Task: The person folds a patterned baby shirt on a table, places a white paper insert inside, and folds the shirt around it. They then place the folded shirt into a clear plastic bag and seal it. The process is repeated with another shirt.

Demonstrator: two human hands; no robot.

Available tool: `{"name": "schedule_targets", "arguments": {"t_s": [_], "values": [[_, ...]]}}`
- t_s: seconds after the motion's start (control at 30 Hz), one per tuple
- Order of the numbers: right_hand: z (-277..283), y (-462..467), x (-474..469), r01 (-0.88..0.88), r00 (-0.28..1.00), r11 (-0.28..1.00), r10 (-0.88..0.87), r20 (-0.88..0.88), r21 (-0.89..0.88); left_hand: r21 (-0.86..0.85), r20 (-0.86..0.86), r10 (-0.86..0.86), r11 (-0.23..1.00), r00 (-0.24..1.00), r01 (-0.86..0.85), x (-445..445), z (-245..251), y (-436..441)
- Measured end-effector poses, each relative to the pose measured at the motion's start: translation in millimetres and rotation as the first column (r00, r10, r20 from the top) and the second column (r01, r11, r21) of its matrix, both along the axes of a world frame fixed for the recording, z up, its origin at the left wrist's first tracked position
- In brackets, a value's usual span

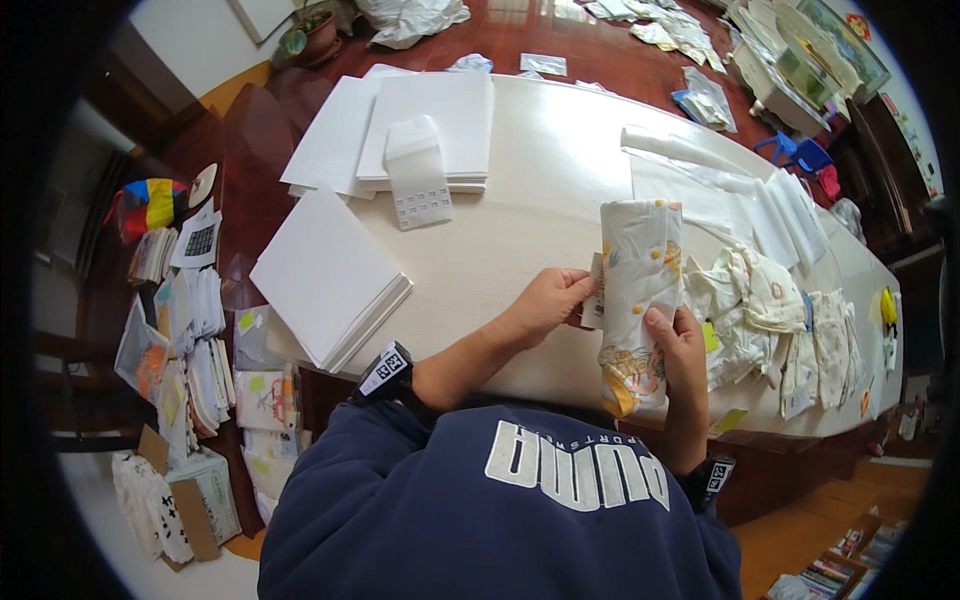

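A folded white printed garment [640, 277], with yellow and orange patterns, is held upright above the cream-covered table [517, 240]. My right hand [681, 345] grips its lower right side, thumb on the front. At its left edge, my left hand [559, 300] pinches a white paper tag [595, 296] that bears writing. A sheet of small printed labels [421, 202] lies partly over a stack of white boards [435, 135]. A second stack of white boards [330, 277] is nearer, left of my left forearm. Right of the garment lies a pile of pale printed clothes [735, 307].
Clear plastic bags [791, 217] lie at the table's right rear. Stacked packets [262, 405] stand beyond the left edge, beside piled papers [202, 307]. A blue plastic stool [806, 152] stands past the far right edge. Bagged goods [705, 101] are on the red floor.
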State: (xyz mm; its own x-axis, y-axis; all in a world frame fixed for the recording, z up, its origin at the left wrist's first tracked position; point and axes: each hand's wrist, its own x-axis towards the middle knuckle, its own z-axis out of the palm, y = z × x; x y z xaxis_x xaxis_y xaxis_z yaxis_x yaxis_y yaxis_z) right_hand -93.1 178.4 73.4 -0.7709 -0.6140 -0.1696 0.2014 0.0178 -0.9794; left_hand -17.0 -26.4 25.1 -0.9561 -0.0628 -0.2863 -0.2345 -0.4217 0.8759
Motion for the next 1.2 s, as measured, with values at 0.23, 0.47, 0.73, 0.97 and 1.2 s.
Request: {"name": "schedule_targets", "arguments": {"t_s": [0.23, 0.47, 0.73, 0.97, 1.2], "values": [[-10, -22, 13, -0.025, 0.959, 0.998, 0.042, -0.28, 0.062, 0.015, -0.072, 0.052, 0.999, 0.996, -0.052, 17, 17, 20], [-5, -32, 15, -0.045, 0.883, 0.992, 0.094, -0.461, 0.115, 0.151, -0.152, 0.163, 0.979, 0.975, -0.14, 11, 18, 34], [3, -39, -18, -0.208, 0.943, 0.973, 0.173, -0.285, -0.098, 0.294, -0.133, 0.086, 0.955, 0.987, -0.043, 1, 30, 24], [-10, -44, -38, -0.109, 0.992, 0.985, 0.099, -0.082, -0.134, 0.153, -0.155, -0.003, 0.988, 0.988, 0.028, -23, 24, 14], [-2, -54, -54, -0.09, 0.994, 0.996, 0.091, -0.06, 0.026, -0.298, -0.111, 0.034, 0.952, 0.993, -0.066, -41, 13, 4]]}}
